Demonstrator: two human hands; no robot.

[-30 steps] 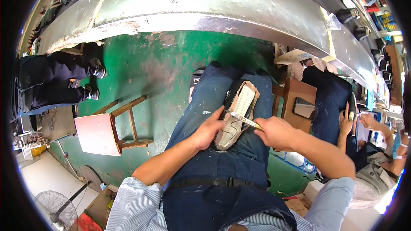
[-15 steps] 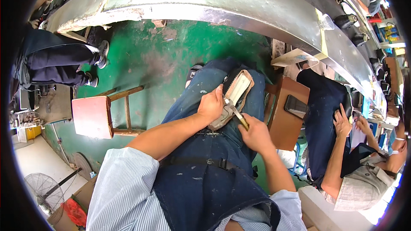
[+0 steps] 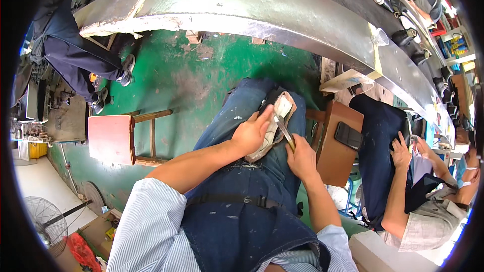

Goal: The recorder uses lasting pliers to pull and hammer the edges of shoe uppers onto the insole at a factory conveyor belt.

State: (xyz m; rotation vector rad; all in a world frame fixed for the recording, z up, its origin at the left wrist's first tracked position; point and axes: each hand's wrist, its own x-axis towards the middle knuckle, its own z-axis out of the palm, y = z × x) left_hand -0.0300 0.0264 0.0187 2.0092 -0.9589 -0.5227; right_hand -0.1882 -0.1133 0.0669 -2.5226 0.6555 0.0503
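Observation:
An upturned shoe [image 3: 282, 107], its pale underside facing up and its rough edge turned in, lies across my lap on the blue work apron [image 3: 242, 216]. Against its left side rests my left hand [image 3: 252, 132], fingers stretched along the underside rather than wrapped round it. My right hand [image 3: 302, 155] is closed round the yellowish handle of a slim metal hand tool [image 3: 286, 132]. The tool's bright end points up and left at the shoe, close to my left fingertips. Its exact kind cannot be made out.
A long metal-edged bench [image 3: 242, 12] curves across the front. To my left stands a reddish stool [image 3: 112, 138]; to my right, a brown stool [image 3: 335, 163] bears a phone [image 3: 348, 136]. A co-worker [image 3: 398, 171] sits at right, and another person's legs [image 3: 83, 60] show at left.
My left fingers have straightened from their hold on the shoe. The tool's end has shifted up along the shoe, and the underside is tilted differently. The person at left has changed stance.

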